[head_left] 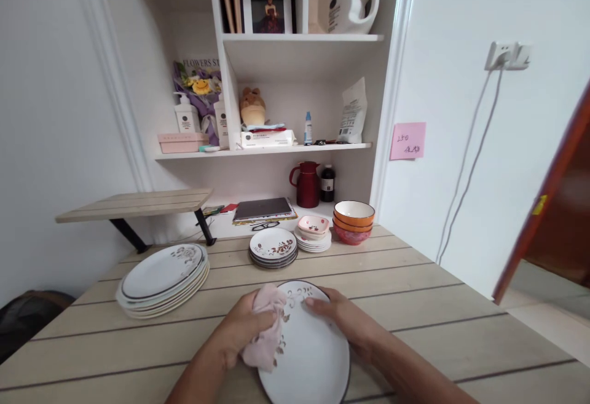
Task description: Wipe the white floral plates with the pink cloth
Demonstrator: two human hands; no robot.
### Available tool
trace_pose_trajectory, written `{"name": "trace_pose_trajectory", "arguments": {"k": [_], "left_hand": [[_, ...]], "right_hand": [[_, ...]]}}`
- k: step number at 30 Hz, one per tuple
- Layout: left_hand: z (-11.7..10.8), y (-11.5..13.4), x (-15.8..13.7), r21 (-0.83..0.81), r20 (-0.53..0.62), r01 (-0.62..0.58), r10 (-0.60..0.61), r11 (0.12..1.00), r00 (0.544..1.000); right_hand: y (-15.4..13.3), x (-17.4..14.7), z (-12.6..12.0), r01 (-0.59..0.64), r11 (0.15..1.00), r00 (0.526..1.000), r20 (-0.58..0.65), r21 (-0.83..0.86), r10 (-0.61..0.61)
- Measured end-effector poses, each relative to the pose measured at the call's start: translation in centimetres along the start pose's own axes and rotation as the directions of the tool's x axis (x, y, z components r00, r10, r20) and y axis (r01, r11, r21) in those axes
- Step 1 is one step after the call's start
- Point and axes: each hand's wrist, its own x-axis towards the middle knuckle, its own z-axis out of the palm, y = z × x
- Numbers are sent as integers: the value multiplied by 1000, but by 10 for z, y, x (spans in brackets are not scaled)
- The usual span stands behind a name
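Note:
A white oval plate with a dark rim and a brown floral pattern is held low in front of me, above the slatted wooden table. My right hand grips its right edge, thumb on top and fingers hidden beneath. On the left side, my left hand is closed around a pale pink cloth, which lies over the plate's left rim. Whether the left fingers also support the plate from below is hidden.
Large oval plates are stacked at left, near a small raised shelf. Farther back stand small patterned plates, little dishes and stacked bowls. Behind them are a laptop, eyeglasses and a red jug.

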Motion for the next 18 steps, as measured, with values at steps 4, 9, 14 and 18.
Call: {"name": "trace_pose_trajectory", "arguments": {"k": [4,9,14,18], "left_hand": [[9,-10,13,-66,-213,-88,72,994,974],[11,-20,28,-271,-477,-213,62,939,877],[15,-19,25,-360,-548,-296,56,885,834],[29,-18,20,-449,-498,-249,-9,858,867]], "right_hand": [[5,8,-4,-50,976,997,-46,210,61],[11,18,0,98,922,995,-3,374,-105],[17,21,17,260,891,960,-1,372,-279],[21,31,8,305,886,952,-145,350,-270]]}}
